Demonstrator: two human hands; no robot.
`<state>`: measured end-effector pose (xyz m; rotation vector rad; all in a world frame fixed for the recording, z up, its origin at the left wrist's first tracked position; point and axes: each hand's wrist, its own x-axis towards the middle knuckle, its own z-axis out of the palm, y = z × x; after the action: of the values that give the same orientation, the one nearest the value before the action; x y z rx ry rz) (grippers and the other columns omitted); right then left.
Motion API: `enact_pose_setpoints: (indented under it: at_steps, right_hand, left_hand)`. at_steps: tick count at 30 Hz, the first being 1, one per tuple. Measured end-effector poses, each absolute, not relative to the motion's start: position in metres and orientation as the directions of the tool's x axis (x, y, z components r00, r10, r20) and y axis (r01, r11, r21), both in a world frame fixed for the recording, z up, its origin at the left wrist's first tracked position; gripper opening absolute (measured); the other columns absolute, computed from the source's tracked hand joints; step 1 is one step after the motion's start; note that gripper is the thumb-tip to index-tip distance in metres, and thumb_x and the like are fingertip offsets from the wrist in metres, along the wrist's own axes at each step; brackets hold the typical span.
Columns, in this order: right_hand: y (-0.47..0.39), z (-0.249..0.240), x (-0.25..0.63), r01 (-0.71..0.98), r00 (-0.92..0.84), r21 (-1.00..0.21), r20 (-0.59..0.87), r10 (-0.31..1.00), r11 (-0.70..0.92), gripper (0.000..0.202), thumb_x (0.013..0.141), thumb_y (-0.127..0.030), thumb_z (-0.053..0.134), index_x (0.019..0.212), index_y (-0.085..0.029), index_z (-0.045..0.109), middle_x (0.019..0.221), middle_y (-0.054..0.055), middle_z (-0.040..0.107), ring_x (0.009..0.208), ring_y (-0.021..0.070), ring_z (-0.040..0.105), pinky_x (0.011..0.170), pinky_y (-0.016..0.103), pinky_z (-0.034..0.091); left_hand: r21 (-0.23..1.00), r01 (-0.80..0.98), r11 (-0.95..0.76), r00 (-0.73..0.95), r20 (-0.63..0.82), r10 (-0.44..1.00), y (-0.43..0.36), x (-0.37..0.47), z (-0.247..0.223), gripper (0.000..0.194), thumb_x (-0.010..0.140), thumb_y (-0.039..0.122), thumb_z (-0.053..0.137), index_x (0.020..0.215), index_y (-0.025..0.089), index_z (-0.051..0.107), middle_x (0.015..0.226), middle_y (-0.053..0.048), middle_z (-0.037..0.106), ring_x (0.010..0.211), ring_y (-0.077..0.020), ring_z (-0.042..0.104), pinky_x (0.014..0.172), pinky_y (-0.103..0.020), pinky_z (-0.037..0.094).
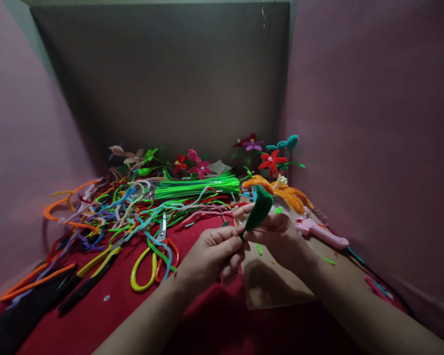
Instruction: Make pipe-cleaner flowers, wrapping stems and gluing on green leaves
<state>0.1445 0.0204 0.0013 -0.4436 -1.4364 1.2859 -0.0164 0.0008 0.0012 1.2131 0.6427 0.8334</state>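
Note:
A dark green fuzzy leaf (259, 207), apparently made of pipe cleaner, stands up between my hands. My left hand (216, 251) pinches its base between thumb and fingers. Against the same base, my right hand (272, 229) closes its thumb and fingers from the other side. Behind my hands lies an orange pipe-cleaner flower (294, 197) with a pale centre. Left of my left hand rest scissors (143, 271) with one yellow and one red handle. Part of the leaf's lower end is hidden by my fingers.
Tangled coloured pipe cleaners (107, 212) cover the left, near pliers (92, 266). A bundle of green pipe cleaners (196, 186) lies at the back, before finished flowers (200, 167). A pink glue gun (323, 231) rests on brown cardboard (270, 293) at right. Pink walls (373, 123) flank the red surface.

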Motion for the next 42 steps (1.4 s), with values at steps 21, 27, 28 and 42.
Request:
enact_pose_setpoints:
  at_steps: [21, 27, 28, 42]
  right_hand:
    - [0.035, -0.003, 0.151, -0.302, -0.454, -0.922, 0.363, 0.814, 0.242, 0.012, 0.069, -0.026, 0.074, 0.081, -0.026, 0.075, 0.086, 0.001, 0.065, 0.084, 0.0172, 0.057, 0.08, 0.033, 0.046]
    - [0.033, -0.011, 0.146, -0.393, -0.439, -0.892, 0.397, 0.806, 0.225, 0.006, 0.07, -0.029, 0.073, 0.074, -0.024, 0.074, 0.084, 0.001, 0.062, 0.084, 0.0164, 0.054, 0.087, 0.035, 0.042]
    - [0.032, -0.01, 0.146, -0.395, -0.409, -0.889, 0.395, 0.823, 0.231, 0.006, 0.07, -0.028, 0.073, 0.075, -0.025, 0.074, 0.084, 0.001, 0.062, 0.085, 0.0167, 0.054, 0.086, 0.035, 0.042]
    - [0.03, -0.003, 0.15, -0.283, -0.406, -0.91, 0.4, 0.821, 0.303, 0.015, 0.07, -0.027, 0.073, 0.085, -0.027, 0.075, 0.096, 0.001, 0.067, 0.089, 0.0188, 0.059, 0.083, 0.035, 0.046]
  left_hand:
    - [0.776, -0.437, 0.455, 0.673, -0.053, 0.738, 0.005, -0.017, -0.007, 0.018, 0.077, 0.028, 0.064, 0.07, 0.012, 0.06, 0.041, 0.009, 0.033, 0.03, -0.0005, 0.017, 0.028, -0.012, 0.029]
    - [0.794, -0.44, 0.419, 0.704, 0.015, 0.71, 0.007, -0.013, -0.012, 0.022, 0.076, 0.034, 0.064, 0.069, 0.014, 0.059, 0.039, 0.009, 0.034, 0.028, -0.002, 0.02, 0.028, -0.015, 0.028]
    - [0.861, -0.39, 0.327, 0.658, 0.012, 0.753, 0.007, -0.013, -0.009, 0.024, 0.077, 0.036, 0.062, 0.068, 0.014, 0.06, 0.04, 0.007, 0.039, 0.029, -0.0033, 0.027, 0.031, -0.015, 0.03]
    - [0.987, -0.155, 0.046, 0.412, 0.023, 0.911, 0.001, -0.013, 0.0, 0.021, 0.077, 0.027, 0.061, 0.062, 0.013, 0.06, 0.048, 0.002, 0.052, 0.038, -0.0055, 0.043, 0.039, -0.017, 0.034]
